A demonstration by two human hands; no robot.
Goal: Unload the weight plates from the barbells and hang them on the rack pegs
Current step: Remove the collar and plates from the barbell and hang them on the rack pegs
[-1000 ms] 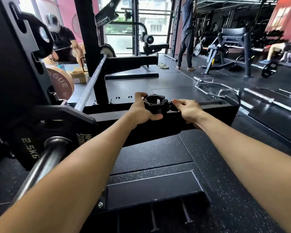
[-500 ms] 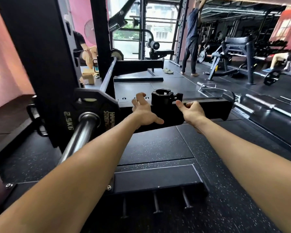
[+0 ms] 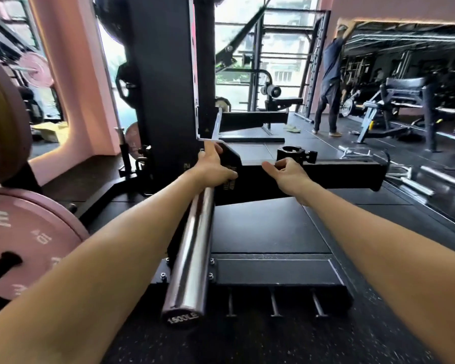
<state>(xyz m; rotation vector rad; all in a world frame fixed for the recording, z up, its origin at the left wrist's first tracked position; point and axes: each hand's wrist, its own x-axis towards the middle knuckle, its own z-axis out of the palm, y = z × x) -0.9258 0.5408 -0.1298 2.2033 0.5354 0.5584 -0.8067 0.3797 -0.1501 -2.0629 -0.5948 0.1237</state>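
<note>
Left hand fingers grip the black weight plate on the barbell sleeve, while right hand fingers, loosely spread, hover near the collar clamp on the rack beam.

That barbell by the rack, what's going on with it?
A person is stripping it. The left hand grips the small black plate on the barbell sleeve. The right hand is open, holding nothing. The collar clamp is already off, sitting on the rack's base beam.
</note>
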